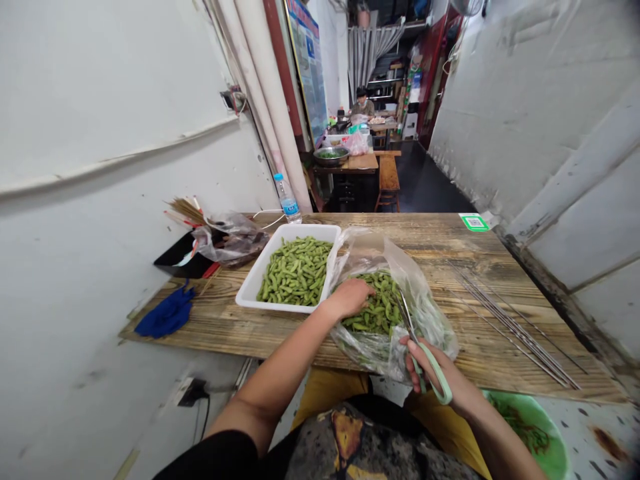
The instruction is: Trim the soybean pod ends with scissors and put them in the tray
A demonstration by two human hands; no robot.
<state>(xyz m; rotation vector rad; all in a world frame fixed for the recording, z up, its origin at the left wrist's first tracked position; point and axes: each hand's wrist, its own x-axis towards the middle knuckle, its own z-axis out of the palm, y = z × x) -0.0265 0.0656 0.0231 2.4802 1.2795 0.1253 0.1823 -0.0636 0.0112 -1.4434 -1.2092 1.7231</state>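
Note:
My left hand [353, 297] reaches into a clear plastic bag [407, 267] full of green edamame pods [377, 310]. Its fingers are curled onto the pods at the bag's left side; their tips are partly hidden. In my right hand [425, 370] is a pair of scissors [435, 373] with pale green handles, blades pointing up over the right side of the pods. Left of the bag stands a white plastic tub [250, 291], holding a heap of loose edamame pods [297, 270].
Metal skewers [515, 323] lie along the wooden table's [435, 233] right side. A water bottle [287, 200], blue cloth [167, 312] and black container [177, 257] stand or lie leftward. Below right is a green basin [550, 427] with stems. A person [363, 105] sits far back.

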